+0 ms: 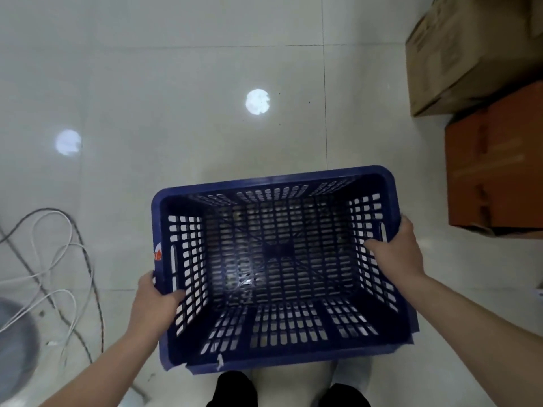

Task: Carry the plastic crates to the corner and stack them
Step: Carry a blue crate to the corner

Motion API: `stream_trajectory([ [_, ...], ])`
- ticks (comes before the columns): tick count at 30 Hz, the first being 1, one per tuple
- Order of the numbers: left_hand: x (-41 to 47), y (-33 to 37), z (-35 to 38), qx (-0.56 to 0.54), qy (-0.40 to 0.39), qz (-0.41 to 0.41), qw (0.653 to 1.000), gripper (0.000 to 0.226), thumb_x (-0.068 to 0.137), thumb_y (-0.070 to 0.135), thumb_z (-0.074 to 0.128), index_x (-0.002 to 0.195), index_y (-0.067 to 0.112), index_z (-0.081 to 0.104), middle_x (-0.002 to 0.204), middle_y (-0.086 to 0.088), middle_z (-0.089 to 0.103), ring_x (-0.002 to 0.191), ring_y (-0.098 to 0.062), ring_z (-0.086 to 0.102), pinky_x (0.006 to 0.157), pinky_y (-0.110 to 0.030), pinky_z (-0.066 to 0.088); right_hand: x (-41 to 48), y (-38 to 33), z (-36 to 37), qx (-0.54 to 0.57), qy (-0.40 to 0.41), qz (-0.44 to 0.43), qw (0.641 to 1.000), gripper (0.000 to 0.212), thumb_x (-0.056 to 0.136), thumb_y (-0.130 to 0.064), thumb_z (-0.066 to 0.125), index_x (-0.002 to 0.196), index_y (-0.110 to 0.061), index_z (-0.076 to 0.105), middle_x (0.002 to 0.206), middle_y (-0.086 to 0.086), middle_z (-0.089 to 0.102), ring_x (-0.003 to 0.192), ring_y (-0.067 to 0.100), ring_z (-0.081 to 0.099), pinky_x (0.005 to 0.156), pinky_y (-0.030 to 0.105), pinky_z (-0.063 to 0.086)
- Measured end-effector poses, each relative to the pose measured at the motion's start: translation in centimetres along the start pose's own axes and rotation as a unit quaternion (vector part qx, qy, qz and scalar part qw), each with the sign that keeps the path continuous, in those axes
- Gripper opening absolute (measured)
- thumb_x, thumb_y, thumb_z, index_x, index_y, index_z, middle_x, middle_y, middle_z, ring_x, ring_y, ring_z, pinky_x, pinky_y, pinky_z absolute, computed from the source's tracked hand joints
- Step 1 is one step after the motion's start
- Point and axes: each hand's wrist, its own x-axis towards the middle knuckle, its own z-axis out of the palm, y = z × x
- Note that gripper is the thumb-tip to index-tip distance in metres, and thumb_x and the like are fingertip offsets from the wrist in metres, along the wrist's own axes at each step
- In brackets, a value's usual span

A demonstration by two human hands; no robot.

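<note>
We hold the dark-blue perforated plastic crate (276, 268) above the pale tiled floor (176, 83), left hand (155, 304) and right hand (396, 251) fingers clamped over its side rims, brown cardboard boxes (470, 54) right of the crate, white cables (58, 259) left of it.

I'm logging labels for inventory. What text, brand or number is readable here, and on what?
No text is legible.
Red-and-white sticker on the crate: too blurred to read.
Print on the brown box: blurred.
Print on the orange box: blurred.
</note>
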Motion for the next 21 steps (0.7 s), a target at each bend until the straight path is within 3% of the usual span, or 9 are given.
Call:
stream_trajectory([
  [2, 1.6, 0.8, 0.1, -0.037, -0.010, -0.009, 0.999, 0.054, 0.071, 0.015, 0.071, 0.123, 0.014, 0.053, 0.102, -0.007, 0.072, 0.087, -0.029, 0.070, 0.085, -0.050, 0.057, 0.1, 0.3, 0.2, -0.003, -0.002, -0.001, 1.000, 0.068, 0.081, -0.007, 0.078, 0.131, -0.034, 0.041, 0.118, -0.004, 0.060, 0.100, 0.020, 0.061, 0.085, 0.037, 0.046],
  [7, 2.3, 1.7, -0.7, -0.045, -0.050, -0.055, 0.996, 0.062, 0.060, 0.015, 0.062, 0.116, -0.008, 0.053, 0.078, -0.019, 0.061, 0.061, -0.029, 0.057, 0.057, -0.036, 0.048, 0.4, 0.0, -0.3, 0.014, -0.047, 0.037, 0.998, 0.081, 0.083, -0.011, 0.078, 0.149, -0.025, 0.033, 0.118, -0.004, 0.062, 0.105, 0.023, 0.062, 0.095, 0.040, 0.048],
  [11, 0.8, 3.4, -1.6, -0.079, -0.059, -0.036, 0.994, 0.036, 0.062, 0.009, 0.058, 0.095, -0.004, 0.054, 0.069, -0.016, 0.053, 0.060, -0.028, 0.050, 0.057, -0.038, 0.043, 0.5, -0.7, -1.5, 0.059, -0.035, 0.074, 0.995, 0.063, 0.070, -0.037, 0.075, 0.127, -0.018, 0.059, 0.111, 0.002, 0.072, 0.098, 0.026, 0.069, 0.095, 0.047, 0.055],
  [15, -1.4, 5.3, -3.1, -0.123, -0.036, -0.006, 0.992, 0.020, 0.062, 0.007, 0.055, 0.082, 0.007, 0.052, 0.068, -0.009, 0.045, 0.059, -0.022, 0.040, 0.056, -0.037, 0.036, -1.1, -2.2, -2.7, 0.111, 0.016, 0.055, 0.992, 0.030, 0.084, -0.030, 0.068, 0.106, -0.010, 0.067, 0.102, 0.010, 0.072, 0.093, 0.031, 0.069, 0.077, 0.037, 0.053],
  [18, -3.3, 7.1, -5.1, -0.124, -0.030, 0.001, 0.992, 0.025, 0.060, 0.009, 0.056, 0.085, 0.006, 0.054, 0.068, -0.008, 0.047, 0.060, -0.022, 0.041, 0.058, -0.036, 0.037, -2.9, -3.7, -4.2, 0.115, 0.029, 0.044, 0.992, 0.038, 0.074, -0.038, 0.065, 0.099, -0.010, 0.067, 0.094, 0.009, 0.072, 0.089, 0.033, 0.069, 0.072, 0.038, 0.052],
  [21, -5.4, 8.5, -7.0, -0.116, -0.012, 0.012, 0.993, 0.036, 0.055, 0.014, 0.057, 0.091, 0.005, 0.057, 0.067, -0.009, 0.054, 0.056, -0.024, 0.046, 0.060, -0.036, 0.042, -4.4, -5.0, -5.8, 0.126, 0.026, 0.059, 0.990, 0.052, 0.066, -0.045, 0.066, 0.107, -0.014, 0.069, 0.098, 0.008, 0.074, 0.090, 0.030, 0.071, 0.084, 0.046, 0.059],
])
